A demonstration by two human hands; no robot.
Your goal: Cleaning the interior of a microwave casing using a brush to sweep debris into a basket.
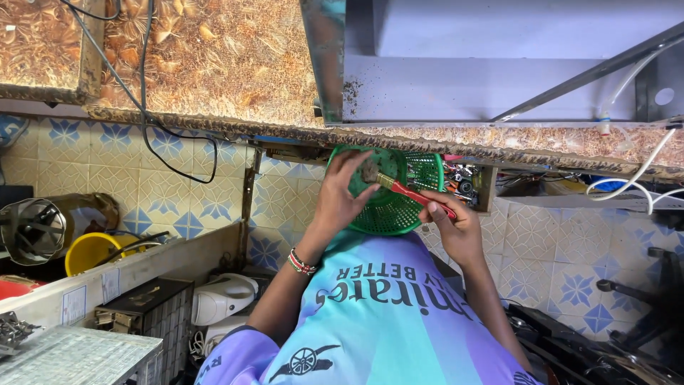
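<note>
Here, left hand grips round green mesh basket; right hand holds red-handled brush.

A cluttered repair workshop: a worn patterned-laminate workbench with dangling black cables, blue-and-cream patterned floor tiles, and, near left, a white plastic appliance housing, a yellow plastic bucket and a metal fan part.

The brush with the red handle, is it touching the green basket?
Touching. The head view shows the brush bristles pressed against the green basket, which the left hand grips; the right hand holds the handle.
</note>
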